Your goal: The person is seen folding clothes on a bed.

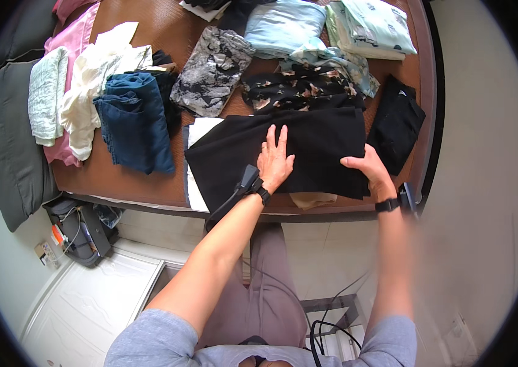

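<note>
A black folded garment lies spread across the near side of the bed. Flat on its middle rests my left hand, fingers apart, with a ring on one finger. My right hand is at the garment's right end, thumb on top and the other fingers hidden past or beneath the edge. White cloth shows from under its left end, and a beige piece of cloth pokes out below its near edge. Just right of my right hand lies a smaller folded black garment.
Behind the black garment are a black floral cloth and a grey patterned garment. Folded dark blue trousers lie left, near white clothes and a grey pillow. Light blue folded cloth sits farther back. A cable hangs near my body.
</note>
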A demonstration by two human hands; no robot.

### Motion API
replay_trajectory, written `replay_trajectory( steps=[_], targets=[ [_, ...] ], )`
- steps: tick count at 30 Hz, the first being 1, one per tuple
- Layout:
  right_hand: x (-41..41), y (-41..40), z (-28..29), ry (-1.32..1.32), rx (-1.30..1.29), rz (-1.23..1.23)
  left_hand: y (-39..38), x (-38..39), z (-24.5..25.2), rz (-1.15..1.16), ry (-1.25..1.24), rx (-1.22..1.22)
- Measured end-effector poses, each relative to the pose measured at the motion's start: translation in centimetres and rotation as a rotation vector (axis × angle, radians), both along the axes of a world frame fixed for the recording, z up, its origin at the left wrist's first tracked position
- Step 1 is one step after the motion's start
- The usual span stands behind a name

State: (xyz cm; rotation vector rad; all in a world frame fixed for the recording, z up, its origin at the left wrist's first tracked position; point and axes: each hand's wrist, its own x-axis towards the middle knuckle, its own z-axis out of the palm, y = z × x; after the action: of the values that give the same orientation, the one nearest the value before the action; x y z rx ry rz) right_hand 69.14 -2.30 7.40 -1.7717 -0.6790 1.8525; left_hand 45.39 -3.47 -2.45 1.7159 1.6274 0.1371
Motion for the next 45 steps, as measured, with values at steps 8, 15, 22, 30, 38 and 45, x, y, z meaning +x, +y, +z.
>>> replay_trajectory(
  steps=[8,15,22,30,38,45],
  targets=[
    [-12.1,-3.1,4.0,-0.155,0.482,0.155,-1.0,-5.4,-1.1,0.432,-0.865,-0.427],
    [-25.9,-8.2,1.0,-0.146,0.444,0.55,-6.8,-17.7,3.3,1.165,-1.552,-0.67],
    [-23.3,-9.4,-4.6,-0.25,0.32,0.089,-6.6,-18.7,1.5,1.073,-0.832,-0.305],
    [-16.7,-6.2,-11.8,-0.065,0.163,-0.115,-7.6,-19.7,-0.5,1.055,-0.374,-0.193],
    [-16.5,-4.2,-6.4,0.161,-0.135,-0.07,-6.1,-17.0,6.0,0.655,-0.513,-0.112],
    [-10.4,-15.2,-4.5,0.288,-0.339,-0.333,-8.0,-10.4,14.8,0.247,-0.438,-0.288]
  ],
)
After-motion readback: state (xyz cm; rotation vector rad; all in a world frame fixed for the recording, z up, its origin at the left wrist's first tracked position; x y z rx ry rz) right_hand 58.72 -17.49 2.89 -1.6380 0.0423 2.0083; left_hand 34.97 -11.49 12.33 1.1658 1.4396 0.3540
